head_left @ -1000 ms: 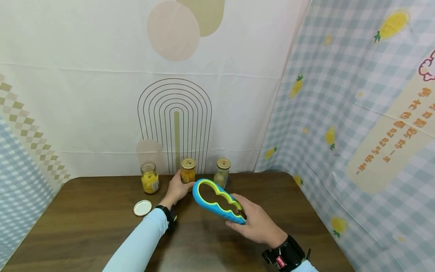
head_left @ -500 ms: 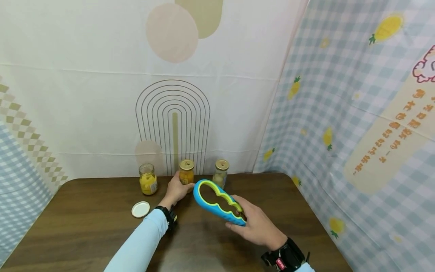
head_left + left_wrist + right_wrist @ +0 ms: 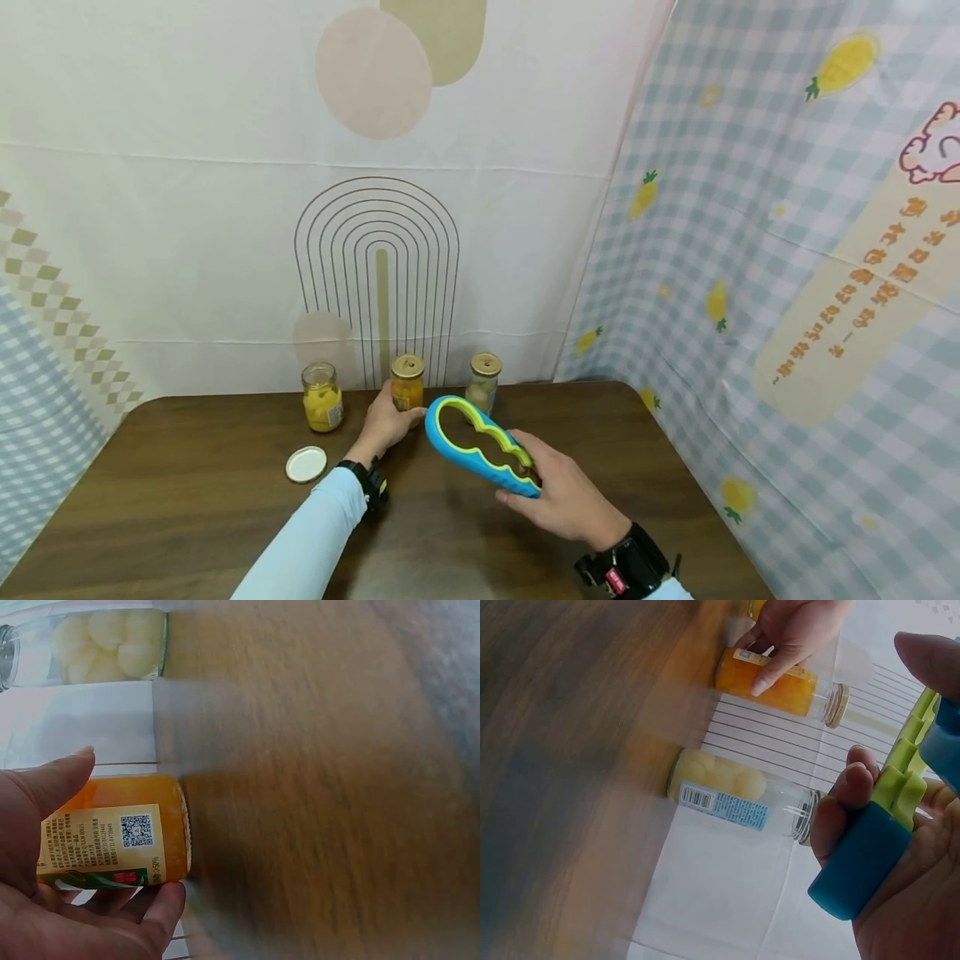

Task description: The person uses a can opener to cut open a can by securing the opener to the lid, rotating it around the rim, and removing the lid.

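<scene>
My left hand (image 3: pixel 386 423) grips a glass jar of orange fruit (image 3: pixel 407 385) with a gold lid, thumb on one side and fingers on the other. The left wrist view shows its printed label (image 3: pixel 112 844) facing the palm, and its base at the tabletop. My right hand (image 3: pixel 564 492) holds a blue and lime-green jar opener (image 3: pixel 472 454) by its handle end, its wavy loop raised over the table and pointing toward the jars. Behind the opener's loop stands a lidded jar of pale round fruit (image 3: pixel 482 385), seen with a blue label (image 3: pixel 721 806) in the right wrist view.
An unlidded jar of yellow fruit (image 3: pixel 322 404) stands to the left of my left hand. A white-faced round lid (image 3: pixel 306 464) lies on the brown wooden table (image 3: pixel 187 500) in front of it. A white printed cloth (image 3: pixel 187 267) hangs right behind the table's back edge.
The head view has shifted slightly, so everything sits a little farther left. Both hands keep their holds on the jar and the opener.
</scene>
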Tool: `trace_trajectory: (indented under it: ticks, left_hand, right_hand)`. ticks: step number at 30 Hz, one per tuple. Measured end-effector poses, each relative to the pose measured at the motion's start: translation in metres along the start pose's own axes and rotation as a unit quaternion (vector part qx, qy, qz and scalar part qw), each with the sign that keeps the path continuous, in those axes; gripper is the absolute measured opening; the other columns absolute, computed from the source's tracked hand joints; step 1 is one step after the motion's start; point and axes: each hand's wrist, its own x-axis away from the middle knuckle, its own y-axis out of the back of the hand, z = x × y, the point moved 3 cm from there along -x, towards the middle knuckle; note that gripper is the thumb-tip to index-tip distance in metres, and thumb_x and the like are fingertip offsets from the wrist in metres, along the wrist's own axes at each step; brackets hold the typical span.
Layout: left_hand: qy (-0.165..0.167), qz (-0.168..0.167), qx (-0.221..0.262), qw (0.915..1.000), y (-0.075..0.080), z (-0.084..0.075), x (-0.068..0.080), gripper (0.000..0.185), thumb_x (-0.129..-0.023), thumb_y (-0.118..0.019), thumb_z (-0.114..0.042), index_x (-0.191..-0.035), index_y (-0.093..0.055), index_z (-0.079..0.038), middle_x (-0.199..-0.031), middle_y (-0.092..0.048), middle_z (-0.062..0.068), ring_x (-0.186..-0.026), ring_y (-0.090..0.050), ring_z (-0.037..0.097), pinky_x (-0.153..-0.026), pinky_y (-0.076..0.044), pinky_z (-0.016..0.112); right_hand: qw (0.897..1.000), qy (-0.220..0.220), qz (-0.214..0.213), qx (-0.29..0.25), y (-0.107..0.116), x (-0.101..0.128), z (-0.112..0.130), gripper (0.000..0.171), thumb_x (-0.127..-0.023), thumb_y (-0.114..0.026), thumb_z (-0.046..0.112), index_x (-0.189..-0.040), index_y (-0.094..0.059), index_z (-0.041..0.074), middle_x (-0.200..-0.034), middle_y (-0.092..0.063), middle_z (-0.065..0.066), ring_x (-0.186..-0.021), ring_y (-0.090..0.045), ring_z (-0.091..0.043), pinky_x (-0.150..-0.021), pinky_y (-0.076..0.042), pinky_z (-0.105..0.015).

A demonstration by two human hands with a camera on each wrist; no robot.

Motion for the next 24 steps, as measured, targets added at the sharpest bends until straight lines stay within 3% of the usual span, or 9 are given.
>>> trace_trajectory:
  ticks: [9, 24]
  left_hand:
    - [-0.007, 0.017, 0.008, 0.9998, 0.0057, -0.0011, 0.0088, 0.073, -0.099, -0.079, -0.021, -0.157, -0.037, -0.005, -0.151, -0.058, 0.027, -0.144, -0.053, 0.046, -0.121, -0.042, 0.064]
    - [-0.004, 0.01, -0.012, 0.9999, 0.003, 0.0058, 0.0096, 0.069, -0.099, -0.079, -0.026, -0.153, -0.041, -0.007, -0.149, -0.061, 0.024, -0.141, -0.057, 0.044, -0.118, -0.046, 0.063]
  right_hand:
    - [1.0, -0.008, 0.012, 0.002, -0.0045, -0.0001, -0.0017, 0.074, -0.093, -0.078, 0.059, -0.154, -0.045, 0.035, -0.124, -0.063, 0.016, -0.104, -0.062, -0.005, -0.086, -0.053, -0.028]
    - [1.0, -0.008, 0.013, -0.006, -0.0053, 0.0013, 0.0002, 0.072, -0.092, -0.08, 0.058, -0.152, -0.046, 0.038, -0.125, -0.064, 0.015, -0.105, -0.062, -0.006, -0.087, -0.054, -0.028]
